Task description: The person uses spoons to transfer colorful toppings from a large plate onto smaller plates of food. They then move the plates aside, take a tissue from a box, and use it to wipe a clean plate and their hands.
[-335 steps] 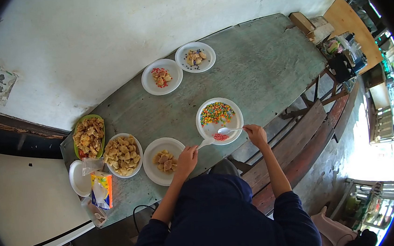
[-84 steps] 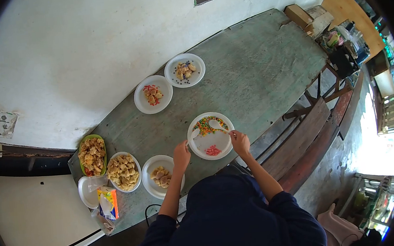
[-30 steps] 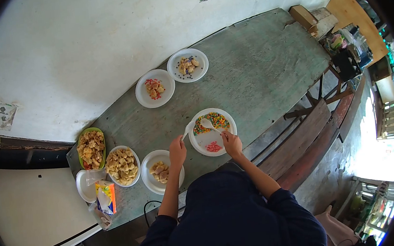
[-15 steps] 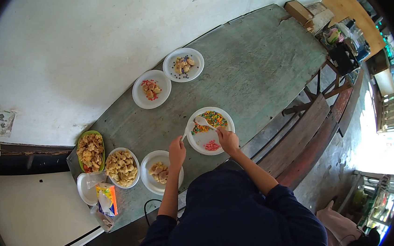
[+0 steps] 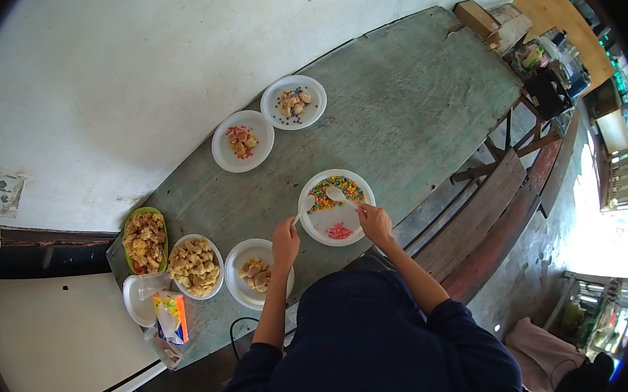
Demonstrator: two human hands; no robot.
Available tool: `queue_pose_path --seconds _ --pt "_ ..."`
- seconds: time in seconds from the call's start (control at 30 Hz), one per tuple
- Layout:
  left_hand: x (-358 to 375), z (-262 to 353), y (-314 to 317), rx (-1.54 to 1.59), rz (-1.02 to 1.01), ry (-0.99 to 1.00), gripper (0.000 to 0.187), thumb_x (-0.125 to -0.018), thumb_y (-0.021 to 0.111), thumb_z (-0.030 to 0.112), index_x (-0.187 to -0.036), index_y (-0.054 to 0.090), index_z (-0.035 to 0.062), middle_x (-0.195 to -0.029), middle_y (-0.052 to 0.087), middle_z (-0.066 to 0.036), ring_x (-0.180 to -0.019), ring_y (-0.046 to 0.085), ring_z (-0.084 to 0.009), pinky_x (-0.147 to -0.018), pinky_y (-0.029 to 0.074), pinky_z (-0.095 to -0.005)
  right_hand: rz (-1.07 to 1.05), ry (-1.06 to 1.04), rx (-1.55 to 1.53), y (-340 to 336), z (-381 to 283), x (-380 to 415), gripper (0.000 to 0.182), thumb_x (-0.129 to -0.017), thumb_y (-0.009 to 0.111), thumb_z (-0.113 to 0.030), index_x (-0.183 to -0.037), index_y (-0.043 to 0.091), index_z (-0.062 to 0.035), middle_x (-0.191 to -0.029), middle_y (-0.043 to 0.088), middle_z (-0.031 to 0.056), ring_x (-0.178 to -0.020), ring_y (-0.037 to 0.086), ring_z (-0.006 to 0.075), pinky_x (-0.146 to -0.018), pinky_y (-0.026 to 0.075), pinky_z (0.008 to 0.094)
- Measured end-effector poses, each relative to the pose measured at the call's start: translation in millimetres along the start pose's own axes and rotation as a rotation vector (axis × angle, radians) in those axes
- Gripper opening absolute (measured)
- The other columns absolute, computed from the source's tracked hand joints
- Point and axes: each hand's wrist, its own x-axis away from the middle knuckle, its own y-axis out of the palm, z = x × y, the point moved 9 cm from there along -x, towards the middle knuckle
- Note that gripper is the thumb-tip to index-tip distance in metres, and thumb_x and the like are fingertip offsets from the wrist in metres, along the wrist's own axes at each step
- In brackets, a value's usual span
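My left hand [image 5: 285, 243] is closed on the handle of a white plastic spoon [image 5: 305, 205], whose head is over the left rim of a white plate [image 5: 319, 233]. My right hand [image 5: 375, 224] grips a second white spoon [image 5: 335, 194], its bowl over small multicoloured candy pieces [image 5: 351, 187] in the far part of that plate. A small heap of pink pieces [image 5: 339, 230] lies in the near part. Left of my left hand, another white plate [image 5: 240, 293] holds light brown fried-looking pieces [image 5: 253, 274].
Two white plates [image 5: 222, 155] by the wall hold brown pieces with small red or dark bits. At the left stand a green tray [image 5: 160, 217] of fried food, a heaped plate of snacks [image 5: 195, 266] and a tissue pack [image 5: 170, 318]. A wooden bench [image 5: 472, 216] runs along the right.
The two spoons have moved slightly apart. My right hand and its spoon have shifted a little to the right and down. My left hand has moved slightly too.
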Motion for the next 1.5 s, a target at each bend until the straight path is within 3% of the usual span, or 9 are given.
queue_pose_path --seconds 0.23,0.53,0.7,0.83,1.03,1.23,1.33,1.5 --pt "2 -1 1 0.013 -0.001 0.002 0.024 -0.082 0.049 0.006 -0.104 0.057 0.0016 -0.095 0.058 -0.019 -0.087 0.056 -0.0348 -0.076 0.044 -0.0404 0.09 0.12 -0.091 -5 29 8 0.024 -0.086 0.046 -0.03 -0.092 0.064 -0.0143 -0.074 0.062 0.0177 -0.071 0.06 0.038 -0.063 0.047 0.0467" --pt "2 7 3 0.001 -0.023 0.016 0.024 -0.082 0.049 0.006 -0.104 0.057 0.0017 -0.093 0.058 -0.019 -0.085 0.056 -0.0352 -0.074 0.044 -0.0407 0.019 -0.023 -0.191 27 10 8 0.024 -0.085 0.048 -0.03 -0.09 0.064 -0.013 -0.074 0.063 0.0154 -0.069 0.061 0.0348 -0.061 0.048 0.0426" --pt "4 3 -1 0.027 -0.008 0.005 0.024 -0.082 0.049 0.005 -0.104 0.057 0.0017 -0.092 0.058 -0.019 -0.084 0.056 -0.0352 -0.073 0.044 -0.0408 0.078 -0.039 0.048 -4 26 10 0.019 -0.084 0.052 -0.027 -0.09 0.064 -0.014 -0.07 0.062 0.0149 -0.063 0.06 0.0352 -0.057 0.047 0.0433" --pt "6 -4 3 -0.008 0.024 0.05 0.024 -0.082 0.05 0.006 -0.104 0.057 0.0032 -0.092 0.059 -0.019 -0.084 0.056 -0.0348 -0.073 0.044 -0.0411 0.143 0.001 0.043 -24 33 12 0.02 -0.084 0.051 -0.028 -0.091 0.064 -0.0138 -0.069 0.062 0.0157 -0.064 0.06 0.0354 -0.056 0.047 0.0436" --pt "4 0 11 -0.023 -0.044 0.031 0.024 -0.082 0.049 0.007 -0.105 0.057 0.0044 -0.092 0.058 -0.019 -0.085 0.056 -0.0347 -0.074 0.044 -0.0412 0.07 0.07 -0.003 -1 35 9 0.023 -0.086 0.05 -0.029 -0.09 0.065 -0.0124 -0.07 0.062 0.0157 -0.066 0.06 0.0351 -0.058 0.047 0.0434" --pt "5 4 5 0.002 -0.005 0.035 0.024 -0.082 0.049 0.007 -0.105 0.057 0.0038 -0.091 0.058 -0.018 -0.084 0.056 -0.0348 -0.074 0.044 -0.0407 0.069 0.01 -0.122 4 20 1 0.023 -0.085 0.049 -0.032 -0.092 0.064 -0.0163 -0.072 0.062 0.0158 -0.068 0.06 0.037 -0.06 0.047 0.0459" --pt "7 4 1 0.012 -0.006 0.027 0.024 -0.082 0.049 0.006 -0.104 0.057 0.0031 -0.09 0.058 -0.019 -0.083 0.056 -0.0352 -0.073 0.044 -0.0408 0.011 -0.036 0.041 0 22 3 0.022 -0.085 0.05 -0.031 -0.092 0.064 -0.0157 -0.073 0.062 0.0153 -0.069 0.06 0.036 -0.06 0.047 0.0457" --pt "10 -2 -1 -0.007 0.021 0.043 0.023 -0.082 0.05 0.006 -0.103 0.057 0.0026 -0.089 0.058 -0.019 -0.081 0.056 -0.0355 -0.072 0.044 -0.0412 0.119 -0.102 -0.089 -25 33 15 0.021 -0.084 0.054 -0.029 -0.093 0.066 -0.0145 -0.076 0.063 0.0147 -0.071 0.061 0.0335 -0.06 0.048 0.0413"
